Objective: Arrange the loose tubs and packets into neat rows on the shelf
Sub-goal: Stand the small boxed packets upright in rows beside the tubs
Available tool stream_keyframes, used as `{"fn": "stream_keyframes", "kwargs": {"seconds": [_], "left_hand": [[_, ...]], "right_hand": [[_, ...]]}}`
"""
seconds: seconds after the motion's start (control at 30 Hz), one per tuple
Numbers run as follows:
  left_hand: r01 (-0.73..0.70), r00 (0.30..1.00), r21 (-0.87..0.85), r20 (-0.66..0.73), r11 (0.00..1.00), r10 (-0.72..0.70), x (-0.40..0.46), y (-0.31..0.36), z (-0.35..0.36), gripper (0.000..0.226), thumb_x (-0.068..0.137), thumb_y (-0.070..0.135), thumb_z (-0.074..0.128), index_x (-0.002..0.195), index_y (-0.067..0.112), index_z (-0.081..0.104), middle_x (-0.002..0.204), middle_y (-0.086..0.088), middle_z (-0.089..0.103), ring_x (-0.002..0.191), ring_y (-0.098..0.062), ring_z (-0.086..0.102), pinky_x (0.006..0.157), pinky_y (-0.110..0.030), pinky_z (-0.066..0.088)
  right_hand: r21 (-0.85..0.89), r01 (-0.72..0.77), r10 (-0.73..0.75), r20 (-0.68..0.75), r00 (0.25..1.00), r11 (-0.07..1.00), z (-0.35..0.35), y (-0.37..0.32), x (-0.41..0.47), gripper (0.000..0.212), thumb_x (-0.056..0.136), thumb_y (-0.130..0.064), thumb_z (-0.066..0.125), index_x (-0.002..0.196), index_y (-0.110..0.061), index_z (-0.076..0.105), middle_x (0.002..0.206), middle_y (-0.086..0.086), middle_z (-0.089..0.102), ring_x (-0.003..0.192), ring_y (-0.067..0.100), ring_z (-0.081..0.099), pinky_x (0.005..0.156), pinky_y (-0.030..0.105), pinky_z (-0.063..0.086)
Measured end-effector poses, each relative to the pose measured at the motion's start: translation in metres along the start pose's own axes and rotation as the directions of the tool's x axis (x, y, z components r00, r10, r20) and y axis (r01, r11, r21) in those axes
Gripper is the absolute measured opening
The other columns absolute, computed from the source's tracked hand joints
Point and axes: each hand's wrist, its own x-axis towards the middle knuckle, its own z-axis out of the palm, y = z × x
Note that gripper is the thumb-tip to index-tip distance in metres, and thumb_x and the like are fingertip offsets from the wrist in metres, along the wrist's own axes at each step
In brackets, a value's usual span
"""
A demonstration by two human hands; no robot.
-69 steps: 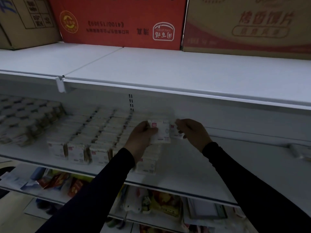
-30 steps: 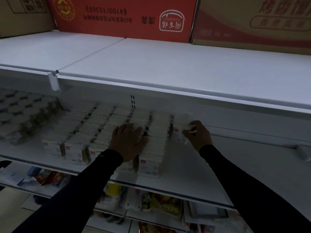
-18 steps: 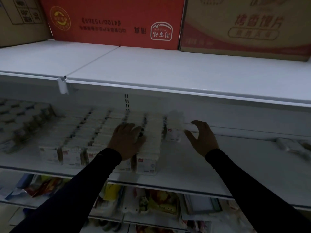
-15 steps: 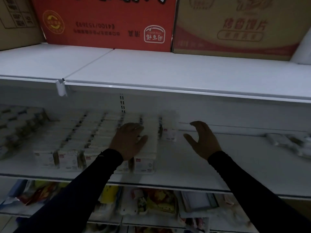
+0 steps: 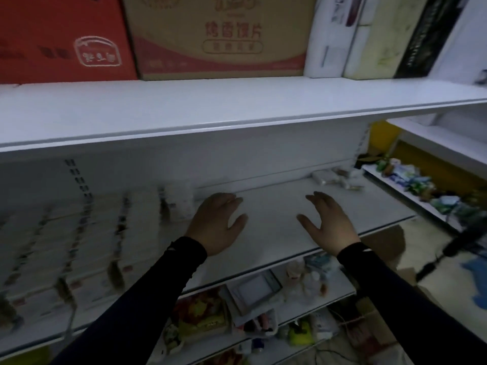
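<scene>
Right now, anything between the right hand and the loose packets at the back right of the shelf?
Nothing visible. Bare shelf lies between the open right hand and the packets by the back wall.

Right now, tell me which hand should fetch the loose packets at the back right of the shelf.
Right. The right hand is open, holds nothing, and hovers nearer the loose packets lying by the back wall. The left hand, also open, is beside the arranged rows, farther off, and would likely have to cross over.

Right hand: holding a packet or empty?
Empty. The right hand is open over the bare shelf, fingers spread with nothing between them; loose packets lie apart at the back.
</scene>
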Motion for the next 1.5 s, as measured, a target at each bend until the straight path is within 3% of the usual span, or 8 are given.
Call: {"fn": "stream_keyframes", "kwargs": {"seconds": [0.57,0.73,1.03,1.13,1.2,1.27,1.4,1.5], "left_hand": [[0.036,0.969,0.124,0.239,0.992,-0.065,0.211,0.153,0.157,0.073,0.089,0.053,0.027,0.146,0.010,0.040,0.149,-0.008,0.042,0.137,-0.022,0.036,0.112,-0.028,0.022],[0.025,0.953,0.206,0.290,0.978,-0.085,0.269,0.165,0.190,0.065,0.094,0.048,0.031,0.143,0.007,0.039,0.141,-0.012,0.046,0.127,-0.027,0.042,0.105,-0.033,0.033],[-0.003,0.926,0.358,0.355,0.934,-0.133,0.327,0.163,0.240,0.061,0.101,0.039,0.034,0.153,0.013,0.015,0.162,-0.009,0.009,0.148,-0.028,0.010,0.119,-0.040,0.014],[-0.006,0.952,0.322,0.293,0.947,-0.094,0.310,0.153,0.242,0.056,0.100,0.040,0.034,0.148,0.012,0.030,0.156,-0.012,0.027,0.143,-0.032,0.024,0.114,-0.042,0.022],[-0.053,0.986,0.265,0.163,0.963,0.010,0.290,0.146,0.237,0.049,0.096,0.041,0.033,0.125,0.009,0.056,0.125,-0.017,0.056,0.119,-0.038,0.051,0.100,-0.046,0.039],[-0.055,0.996,0.220,0.078,0.974,0.038,0.268,0.134,0.230,0.046,0.094,0.040,0.030,0.105,0.010,0.063,0.098,-0.014,0.060,0.095,-0.036,0.059,0.086,-0.045,0.045],[0.081,0.984,0.146,0.144,0.986,-0.102,0.235,0.120,0.203,0.067,0.088,0.050,0.018,0.119,0.011,0.063,0.107,-0.014,0.060,0.090,-0.035,0.061,0.080,-0.039,0.049],[0.198,0.956,0.163,0.184,0.967,-0.227,0.229,0.110,0.194,0.061,0.084,0.056,0.028,0.120,0.018,0.060,0.115,-0.009,0.057,0.103,-0.032,0.057,0.083,-0.037,0.046]], "right_hand": [[0.107,-0.251,0.240,0.108,0.965,0.962,-0.004,0.269,0.140,0.067,0.090,-0.048,0.056,0.143,-0.011,0.040,0.144,0.017,0.041,0.133,0.032,0.037,0.108,0.040,0.033],[0.109,-0.225,0.212,0.123,0.970,0.968,0.009,0.280,0.179,0.083,0.085,-0.058,0.058,0.150,-0.019,0.026,0.157,0.016,0.018,0.142,0.035,0.022,0.115,0.042,0.022],[0.168,-0.158,0.118,0.225,0.967,0.973,0.019,0.295,0.185,0.077,0.082,-0.041,0.067,0.147,-0.017,0.032,0.157,0.009,0.016,0.139,0.031,0.030,0.110,0.038,0.031],[0.182,-0.139,0.091,0.249,0.964,0.974,0.017,0.292,0.173,0.077,0.082,-0.041,0.067,0.147,-0.020,0.032,0.158,0.006,0.014,0.136,0.032,0.035,0.108,0.038,0.034],[0.194,-0.100,0.043,0.276,0.960,0.976,0.014,0.285,0.161,0.077,0.083,-0.043,0.066,0.147,-0.022,0.031,0.158,0.003,0.013,0.135,0.030,0.038,0.107,0.037,0.036],[0.218,-0.028,-0.042,0.311,0.949,0.976,0.013,0.275,0.148,0.077,0.082,-0.045,0.066,0.147,-0.023,0.031,0.158,0.001,0.011,0.132,0.028,0.042,0.105,0.036,0.040],[0.247,0.111,-0.191,0.331,0.924,0.963,0.010,0.258,0.131,0.068,0.085,-0.044,0.066,0.143,-0.021,0.039,0.154,0.002,0.020,0.124,0.025,0.049,0.092,0.021,0.039],[0.284,0.053,-0.132,0.268,0.954,0.957,0.005,0.246,0.136,0.048,0.088,-0.039,0.065,0.129,-0.015,0.055,0.143,0.005,0.038,0.117,0.024,0.052,0.089,0.016,0.035]]}}
